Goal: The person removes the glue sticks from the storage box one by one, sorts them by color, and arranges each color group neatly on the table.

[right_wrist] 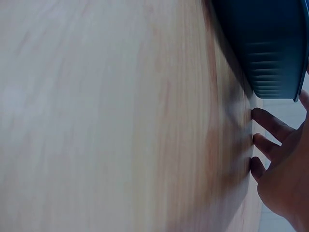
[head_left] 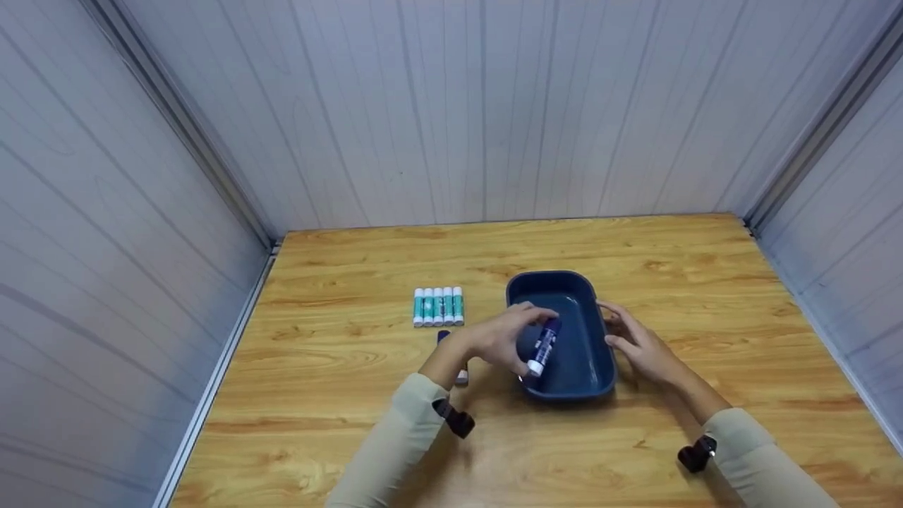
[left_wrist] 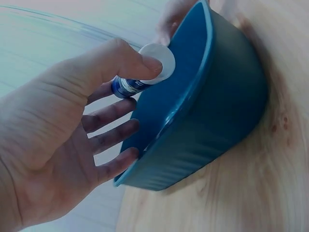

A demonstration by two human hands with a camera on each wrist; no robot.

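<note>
Left hand (head_left: 497, 339) holds glue stick (head_left: 543, 346) over blue tray (head_left: 600, 374).

- A bare recording booth is showing here: pale panelled walls (head_left: 451, 106) are closing in three sides.
- A wooden tabletop (head_left: 353, 395) is filling the floor of it.

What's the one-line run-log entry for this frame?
left hand: holds blue glue stick over dark blue plastic tray | right hand: open, beside tray, fingertips on wooden table
</note>
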